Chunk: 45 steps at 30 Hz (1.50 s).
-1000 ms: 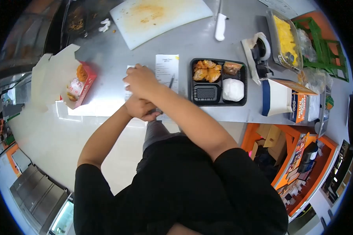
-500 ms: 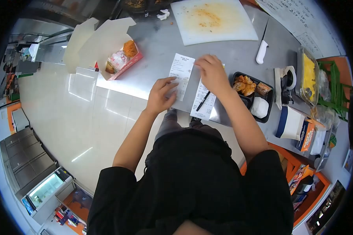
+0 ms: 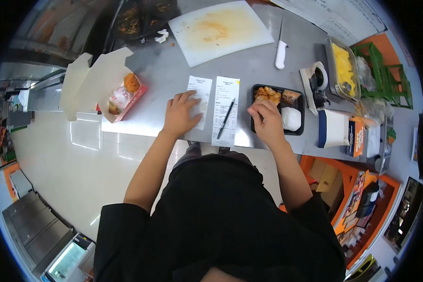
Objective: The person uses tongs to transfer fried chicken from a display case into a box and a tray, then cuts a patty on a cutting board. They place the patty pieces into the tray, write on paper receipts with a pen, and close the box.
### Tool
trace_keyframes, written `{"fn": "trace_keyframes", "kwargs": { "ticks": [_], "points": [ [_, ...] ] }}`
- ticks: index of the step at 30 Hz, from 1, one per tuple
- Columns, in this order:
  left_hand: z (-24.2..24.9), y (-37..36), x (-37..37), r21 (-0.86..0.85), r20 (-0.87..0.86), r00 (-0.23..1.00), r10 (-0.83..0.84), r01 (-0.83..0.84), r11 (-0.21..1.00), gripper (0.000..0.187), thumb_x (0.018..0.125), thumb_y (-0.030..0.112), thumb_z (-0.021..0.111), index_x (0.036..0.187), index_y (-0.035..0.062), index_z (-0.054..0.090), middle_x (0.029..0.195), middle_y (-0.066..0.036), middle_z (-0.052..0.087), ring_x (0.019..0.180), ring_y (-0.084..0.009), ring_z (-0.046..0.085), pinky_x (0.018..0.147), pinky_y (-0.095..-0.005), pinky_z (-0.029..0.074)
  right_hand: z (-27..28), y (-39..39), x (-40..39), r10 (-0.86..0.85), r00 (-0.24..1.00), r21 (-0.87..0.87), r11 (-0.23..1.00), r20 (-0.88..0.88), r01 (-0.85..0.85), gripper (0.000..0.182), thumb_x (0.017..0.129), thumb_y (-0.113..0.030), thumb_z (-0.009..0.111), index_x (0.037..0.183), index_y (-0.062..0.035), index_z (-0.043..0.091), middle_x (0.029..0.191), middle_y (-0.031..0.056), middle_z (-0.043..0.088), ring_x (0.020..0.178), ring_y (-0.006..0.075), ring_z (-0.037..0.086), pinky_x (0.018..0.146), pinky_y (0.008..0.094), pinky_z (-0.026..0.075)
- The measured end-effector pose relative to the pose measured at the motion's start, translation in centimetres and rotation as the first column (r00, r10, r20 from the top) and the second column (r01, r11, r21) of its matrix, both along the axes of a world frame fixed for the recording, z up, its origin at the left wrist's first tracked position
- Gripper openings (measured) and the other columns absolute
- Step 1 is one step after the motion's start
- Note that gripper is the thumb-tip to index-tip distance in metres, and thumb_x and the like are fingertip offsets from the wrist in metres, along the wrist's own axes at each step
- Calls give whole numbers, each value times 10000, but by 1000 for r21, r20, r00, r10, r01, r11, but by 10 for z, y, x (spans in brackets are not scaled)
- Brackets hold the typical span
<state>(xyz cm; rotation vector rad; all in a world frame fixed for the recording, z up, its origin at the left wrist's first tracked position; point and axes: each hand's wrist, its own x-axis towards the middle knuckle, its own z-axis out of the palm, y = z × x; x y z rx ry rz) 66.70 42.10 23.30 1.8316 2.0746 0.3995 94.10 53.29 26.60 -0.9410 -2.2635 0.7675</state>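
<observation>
My left hand (image 3: 179, 114) lies spread on a printed receipt (image 3: 200, 89) on the steel counter, covering part of it. To its right is a second receipt (image 3: 219, 101) with a yellow mark at its top corner and a black pen (image 3: 226, 118) lying across it. My right hand (image 3: 267, 123) is curled closed over the left side of a black compartment tray (image 3: 293, 133); whatever its fingers may hold is hidden. In the tray are fried chicken pieces (image 3: 268, 93), a brown piece of food (image 3: 291, 97) and a white rounded item (image 3: 291, 119).
An open red-and-white box (image 3: 135, 102) with fried food stands at left. Behind are a stained cutting board (image 3: 221, 33) and a white-handled knife (image 3: 280, 55). On the right are a tape dispenser (image 3: 315, 81), a container of yellow food (image 3: 344, 70) and a blue-and-white carton (image 3: 333, 129).
My right hand has moved right, from the pen-topped receipt to the black tray. My left hand has settled flatter on the other receipt. The camera view has shifted.
</observation>
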Motion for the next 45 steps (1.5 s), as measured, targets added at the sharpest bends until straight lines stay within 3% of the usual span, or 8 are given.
{"fn": "trace_keyframes", "kwargs": {
  "ticks": [7, 15, 21, 28, 31, 33, 42, 45],
  "points": [
    [0, -3, -6, 25, 25, 999, -48, 48, 999, 562, 739, 413, 783, 1235, 177, 666, 1400, -61, 534, 1254, -335, 479, 1018, -526, 410, 10, 2, -10, -94, 990, -155, 985, -108, 77, 188, 907, -177, 704, 928, 2, 652, 925, 125, 640, 856, 280, 643, 769, 365, 513],
    [-8, -30, -15, 215, 352, 921, 168, -254, 943, 436, 716, 217, 815, 1121, 87, 718, 1276, -175, 604, 1151, -341, 563, 988, -441, 449, 17, 19, 5, -150, 976, 26, 987, -156, 156, 164, 953, -131, 636, 883, 17, 654, 925, 139, 663, 837, 261, 641, 761, 345, 515],
    [-295, -121, -92, 486, 311, 950, -44, -119, 866, 371, 761, 133, 794, 1105, 25, 707, 1214, -192, 629, 1134, -306, 606, 931, -382, 518, 17, 33, 35, -198, 965, -57, 980, -173, 191, 273, 984, -207, 630, 859, 33, 665, 936, 127, 675, 819, 216, 635, 756, 314, 495],
    [-266, -122, -74, 426, 348, 936, 56, -211, 880, 315, 820, 111, 759, 1110, 1, 700, 1107, -163, 671, 933, -219, 672, 798, -314, 556, 16, 6, 29, -156, 979, -87, 985, -128, 146, 214, 970, -173, 643, 918, 33, 662, 912, 127, 657, 817, 225, 619, 749, 304, 481],
    [-90, -84, -18, 104, 584, 746, 321, -461, 882, 311, 838, 112, 754, 1122, -1, 694, 1038, -131, 688, 863, -172, 666, 760, -291, 557, 11, -6, 21, -90, 987, -130, 989, -133, 72, 187, 961, -149, 649, 927, 34, 667, 912, 127, 655, 824, 229, 626, 750, 309, 486],
    [-36, -71, -6, -3, 641, 649, 411, -533, 846, 308, 850, 113, 751, 1129, -2, 690, 992, -110, 699, 817, -140, 662, 734, -276, 558, 8, -14, 17, -38, 989, -172, 985, -145, 12, 147, 936, -118, 669, 932, 29, 674, 912, 125, 655, 839, 238, 638, 758, 324, 496],
    [-24, -90, -5, -41, 666, 552, 501, -644, 764, 292, 832, 61, 723, 1116, 4, 689, 1136, -133, 678, 881, -183, 673, 759, -304, 561, -3, -30, 11, 148, 988, -208, 966, -53, -155, 80, 905, -45, 642, 956, 10, 668, 995, 127, 655, 896, 283, 651, 778, 350, 522],
    [-11, -82, -10, 211, 417, 887, 199, -307, 928, 374, 807, 44, 682, 1180, 21, 660, 1274, -176, 616, 1026, -279, 650, 899, -392, 529, -10, -33, -4, 278, 948, 11, 959, 157, -283, 178, 891, -26, 577, 1044, 0, 664, 1106, 117, 642, 991, 292, 637, 785, 373, 546]
  ]
}}
